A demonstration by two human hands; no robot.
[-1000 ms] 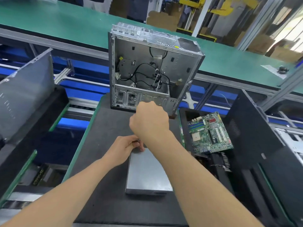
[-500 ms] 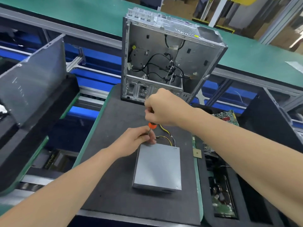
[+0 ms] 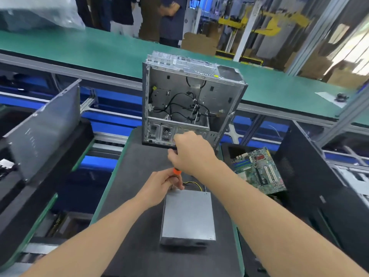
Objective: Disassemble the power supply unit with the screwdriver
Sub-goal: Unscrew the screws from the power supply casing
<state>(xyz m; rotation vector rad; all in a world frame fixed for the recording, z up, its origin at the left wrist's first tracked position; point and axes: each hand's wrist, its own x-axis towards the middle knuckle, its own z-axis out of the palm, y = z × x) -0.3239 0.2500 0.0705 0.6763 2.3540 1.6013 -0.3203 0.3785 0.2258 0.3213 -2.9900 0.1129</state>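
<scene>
Right of a leaning panel (image 3: 46,132), the left hand (image 3: 161,184) pinched the screwdriver (image 3: 177,171) at the far edge of the power supply (image 3: 188,214) lying on the mat (image 3: 127,216), the right hand (image 3: 191,152) gripped its handle, masking the open case's (image 3: 189,102) base, and a circuit board (image 3: 259,170) lay rightward.

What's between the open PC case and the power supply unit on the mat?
Head view: the right hand and left hand, both gripping the screwdriver, plus yellow wires at the power supply unit's far edge.

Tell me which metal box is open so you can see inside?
The tall computer case at the back: its side is off, showing black wires. The flat grey power supply unit in front is closed.
</scene>
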